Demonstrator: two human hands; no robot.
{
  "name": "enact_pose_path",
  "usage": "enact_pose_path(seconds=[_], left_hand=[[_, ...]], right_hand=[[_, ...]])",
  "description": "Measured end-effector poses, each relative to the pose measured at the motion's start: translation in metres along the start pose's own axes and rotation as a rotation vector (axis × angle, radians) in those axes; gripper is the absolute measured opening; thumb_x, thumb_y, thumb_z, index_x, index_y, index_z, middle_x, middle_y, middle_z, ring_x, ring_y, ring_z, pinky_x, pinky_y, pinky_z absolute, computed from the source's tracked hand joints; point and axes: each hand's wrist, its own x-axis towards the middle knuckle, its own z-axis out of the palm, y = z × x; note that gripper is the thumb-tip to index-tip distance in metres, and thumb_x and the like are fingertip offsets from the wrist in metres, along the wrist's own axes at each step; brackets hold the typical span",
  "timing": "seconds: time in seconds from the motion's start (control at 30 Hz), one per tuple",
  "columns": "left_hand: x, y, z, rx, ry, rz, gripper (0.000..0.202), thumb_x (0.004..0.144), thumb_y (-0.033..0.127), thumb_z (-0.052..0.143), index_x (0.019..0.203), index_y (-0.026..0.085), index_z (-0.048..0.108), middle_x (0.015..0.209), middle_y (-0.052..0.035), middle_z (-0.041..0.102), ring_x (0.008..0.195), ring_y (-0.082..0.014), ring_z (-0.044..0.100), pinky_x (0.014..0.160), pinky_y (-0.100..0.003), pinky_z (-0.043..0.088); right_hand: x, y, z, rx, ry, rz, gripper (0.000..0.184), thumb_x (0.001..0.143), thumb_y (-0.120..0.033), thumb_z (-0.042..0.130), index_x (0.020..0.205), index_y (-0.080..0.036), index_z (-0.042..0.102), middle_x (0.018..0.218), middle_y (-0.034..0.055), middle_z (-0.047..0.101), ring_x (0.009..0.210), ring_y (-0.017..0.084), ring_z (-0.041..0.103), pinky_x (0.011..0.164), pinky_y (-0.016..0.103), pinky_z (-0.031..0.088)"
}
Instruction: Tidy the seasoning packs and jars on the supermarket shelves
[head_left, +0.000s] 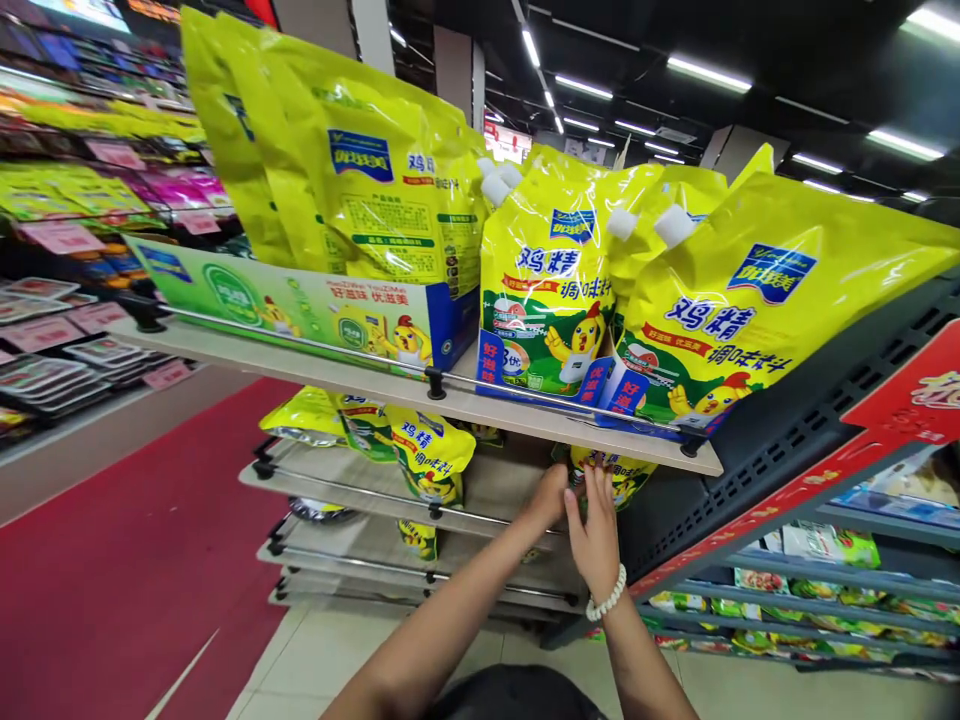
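A yellow pouch of chicken seasoning (628, 478) stands on the second shelf, its top partly covered by the shelf above. My left hand (551, 494) is at the pouch's left side, fingers curled in and partly hidden, closed on its edge. Flat against the front of the same pouch lies my right hand (596, 525), fingers stretched out, with a white bead bracelet (607, 594) on the wrist. Over both hands, the top shelf carries more yellow pouches (547, 270) with white caps, standing in display boxes.
The top shelf board (525, 415) with its metal rail juts out just above my hands. A green display box (300, 310) holds pouches at left. More pouches (431, 455) stand on the second shelf. A dark rack with a red sign (911, 390) is at right.
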Motion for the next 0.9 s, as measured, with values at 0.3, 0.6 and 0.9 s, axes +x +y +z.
enact_pose_path(seconds=[0.3,0.6,0.9], left_hand=[[-0.101,-0.062,-0.184,0.282,0.936,0.363,0.017,0.096,0.028,0.050,0.106,0.017,0.057,0.104,-0.0116,0.062,0.100,-0.0227,0.060,0.089,-0.039,0.050],[-0.072,-0.105,-0.187,0.206,0.631,-0.210,0.068,0.084,0.077,0.049,0.115,0.016,0.050,0.110,-0.0169,0.065,0.102,-0.0339,0.064,0.087,-0.045,0.048],[-0.038,-0.092,-0.160,0.088,0.606,0.096,0.042,0.100,0.051,0.034,0.105,0.016,0.058,0.112,-0.0160,0.059,0.114,-0.0282,0.055,0.103,-0.046,0.041]], right_hand=[[-0.001,-0.034,0.027,0.292,0.121,-0.005,0.041,0.100,-0.038,0.052,0.135,-0.018,0.055,0.131,0.0111,0.061,0.119,0.019,0.060,0.102,0.038,0.051],[0.028,-0.096,0.131,0.492,-0.259,0.076,0.052,0.100,-0.056,0.039,0.125,-0.013,0.053,0.127,0.0158,0.063,0.117,0.025,0.062,0.097,0.038,0.052],[0.032,-0.016,0.074,0.466,0.059,0.348,0.057,0.088,-0.070,0.043,0.105,-0.016,0.051,0.112,0.0161,0.066,0.109,0.025,0.061,0.100,0.039,0.046]])
